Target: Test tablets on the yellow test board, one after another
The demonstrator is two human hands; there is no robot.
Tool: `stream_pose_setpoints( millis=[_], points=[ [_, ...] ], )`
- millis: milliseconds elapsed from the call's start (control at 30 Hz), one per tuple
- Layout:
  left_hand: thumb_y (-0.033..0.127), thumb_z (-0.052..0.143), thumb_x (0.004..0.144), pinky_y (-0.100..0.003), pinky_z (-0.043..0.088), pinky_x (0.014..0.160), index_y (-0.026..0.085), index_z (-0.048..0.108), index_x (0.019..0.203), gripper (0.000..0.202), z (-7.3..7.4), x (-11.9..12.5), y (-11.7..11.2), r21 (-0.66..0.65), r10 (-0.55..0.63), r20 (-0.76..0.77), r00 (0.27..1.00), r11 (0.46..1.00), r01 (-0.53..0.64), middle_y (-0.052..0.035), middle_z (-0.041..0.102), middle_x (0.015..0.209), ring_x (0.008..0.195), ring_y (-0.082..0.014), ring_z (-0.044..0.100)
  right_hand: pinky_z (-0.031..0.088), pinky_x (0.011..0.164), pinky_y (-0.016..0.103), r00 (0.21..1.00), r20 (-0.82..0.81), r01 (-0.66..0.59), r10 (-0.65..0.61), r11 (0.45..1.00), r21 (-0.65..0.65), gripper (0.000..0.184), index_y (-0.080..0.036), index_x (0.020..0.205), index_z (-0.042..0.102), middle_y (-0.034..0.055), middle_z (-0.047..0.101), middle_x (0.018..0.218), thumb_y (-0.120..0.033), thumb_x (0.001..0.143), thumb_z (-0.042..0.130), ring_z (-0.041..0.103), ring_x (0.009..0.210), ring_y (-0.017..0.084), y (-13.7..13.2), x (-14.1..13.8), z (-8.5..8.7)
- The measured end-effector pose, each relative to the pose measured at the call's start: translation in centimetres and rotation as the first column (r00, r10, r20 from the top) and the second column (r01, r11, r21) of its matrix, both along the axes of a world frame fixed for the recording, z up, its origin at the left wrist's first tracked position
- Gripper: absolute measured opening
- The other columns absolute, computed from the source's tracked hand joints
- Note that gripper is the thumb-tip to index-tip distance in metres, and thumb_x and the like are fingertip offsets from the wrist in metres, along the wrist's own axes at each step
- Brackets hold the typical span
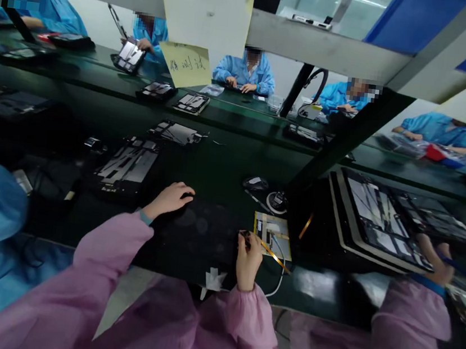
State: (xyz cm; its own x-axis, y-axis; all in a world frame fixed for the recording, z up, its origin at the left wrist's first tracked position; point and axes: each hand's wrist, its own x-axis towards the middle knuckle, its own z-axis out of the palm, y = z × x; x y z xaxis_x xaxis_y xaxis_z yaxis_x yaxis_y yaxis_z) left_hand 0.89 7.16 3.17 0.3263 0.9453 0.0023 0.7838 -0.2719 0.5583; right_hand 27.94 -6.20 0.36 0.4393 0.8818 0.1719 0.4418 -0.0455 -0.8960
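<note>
My left hand [172,198] rests on the upper left edge of a dark mat or panel [204,230] on the green bench, fingers curled over its edge. My right hand [248,258] is pinched on a thin tool [246,236] at the left edge of a small yellow-rimmed board [273,233]. An orange flat cable [276,255] and a white wire run from that board toward the bench edge. Both arms are in pink sleeves.
Opened tablet-like devices [129,164] lie along the green bench. A large opened device [380,221] sits right, where a neighbour's hand [438,265] in pink works. A small round part [277,201] lies behind the board. Workers in blue sit opposite. A blue-sleeved person is at left.
</note>
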Motion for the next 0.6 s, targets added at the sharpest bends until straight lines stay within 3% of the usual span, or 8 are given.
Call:
stream_pose_setpoints(
  millis=[100, 167, 233, 333, 433, 500, 600],
  points=[
    [0.048, 0.051, 0.087, -0.052, 0.035, 0.108, 0.019, 0.057, 0.128, 0.051, -1.2, -1.5, -3.8, 0.193, 0.185, 0.053, 0.981, 0.962, -0.191, -0.0164, 0.052, 0.138, 0.132, -0.0341, 0.044, 0.051, 0.081, 0.034, 0.994, 0.089, -0.06, 0.06, 0.998, -0.005, 0.034, -0.019, 0.105, 0.065, 0.013, 0.066, 0.109, -0.043, 0.091, 0.046, 0.063, 0.098, 0.024, -0.5, 0.1, -0.1],
    [0.053, 0.052, 0.088, -0.049, 0.039, 0.107, 0.02, 0.051, 0.134, 0.056, -2.2, -2.7, -7.3, 0.121, 0.255, 0.103, 0.961, 0.956, -0.266, -0.0154, 0.05, 0.14, 0.13, -0.0313, 0.048, 0.052, 0.078, 0.033, 0.991, 0.099, -0.09, 0.094, 0.995, -0.052, 0.034, -0.019, 0.111, 0.063, 0.0116, 0.069, 0.105, -0.041, 0.091, 0.046, 0.067, 0.09, 0.023, -0.8, 0.0, -0.2],
    [0.054, 0.052, 0.088, -0.045, 0.045, 0.104, 0.026, 0.048, 0.138, 0.058, -3.3, -3.5, -10.9, -0.004, 0.202, 0.089, 0.975, 0.979, -0.203, -0.0128, 0.044, 0.147, 0.132, -0.0305, 0.048, 0.053, 0.075, 0.032, 0.988, 0.121, -0.092, 0.099, 0.993, -0.067, 0.032, -0.019, 0.107, 0.064, 0.0102, 0.071, 0.099, -0.04, 0.091, 0.046, 0.069, 0.085, 0.022, -0.9, -0.4, -0.4],
    [0.052, 0.056, 0.086, -0.042, 0.047, 0.103, 0.031, 0.045, 0.141, 0.059, -4.5, -4.1, -15.0, -0.018, 0.146, 0.046, 0.988, 0.989, -0.145, -0.0082, 0.022, 0.16, 0.14, -0.0324, 0.037, 0.052, 0.077, 0.031, 0.971, 0.212, -0.104, 0.112, 0.993, -0.048, 0.027, -0.019, 0.099, 0.064, 0.0097, 0.072, 0.099, -0.037, 0.092, 0.044, 0.07, 0.089, 0.022, -0.6, -1.3, -0.6],
    [0.049, 0.057, 0.087, -0.044, 0.045, 0.105, 0.031, 0.047, 0.139, 0.057, -5.2, -4.4, -16.4, 0.077, 0.131, -0.018, 0.991, 0.989, -0.13, -0.006, 0.012, 0.162, 0.14, -0.034, 0.035, 0.052, 0.072, 0.031, 0.958, 0.278, -0.043, 0.062, 0.996, -0.073, 0.028, -0.018, 0.109, 0.059, 0.0097, 0.073, 0.095, -0.037, 0.092, 0.047, 0.071, 0.085, 0.023, 0.3, -1.9, -0.3],
    [0.048, 0.057, 0.087, -0.045, 0.046, 0.105, 0.031, 0.048, 0.138, 0.055, -5.5, -4.8, -16.1, 0.138, 0.104, -0.044, 0.994, 0.986, -0.097, -0.0056, 0.017, 0.162, 0.138, -0.0339, 0.04, 0.052, 0.07, 0.03, 0.945, 0.324, -0.018, 0.047, 0.996, -0.091, 0.029, -0.017, 0.113, 0.058, 0.0093, 0.073, 0.089, -0.035, 0.094, 0.047, 0.071, 0.081, 0.023, 1.0, -1.7, 0.0],
    [0.047, 0.057, 0.087, -0.046, 0.048, 0.103, 0.032, 0.05, 0.136, 0.052, -5.7, -5.7, -15.1, 0.188, 0.047, -0.058, 0.997, 0.982, -0.035, -0.0053, 0.027, 0.158, 0.135, -0.0342, 0.043, 0.051, 0.074, 0.03, 0.93, 0.357, -0.072, 0.093, 0.995, -0.07, 0.028, -0.017, 0.103, 0.064, 0.0096, 0.072, 0.087, -0.028, 0.097, 0.039, 0.07, 0.082, 0.022, 1.8, -1.2, 0.2]
  ],
)
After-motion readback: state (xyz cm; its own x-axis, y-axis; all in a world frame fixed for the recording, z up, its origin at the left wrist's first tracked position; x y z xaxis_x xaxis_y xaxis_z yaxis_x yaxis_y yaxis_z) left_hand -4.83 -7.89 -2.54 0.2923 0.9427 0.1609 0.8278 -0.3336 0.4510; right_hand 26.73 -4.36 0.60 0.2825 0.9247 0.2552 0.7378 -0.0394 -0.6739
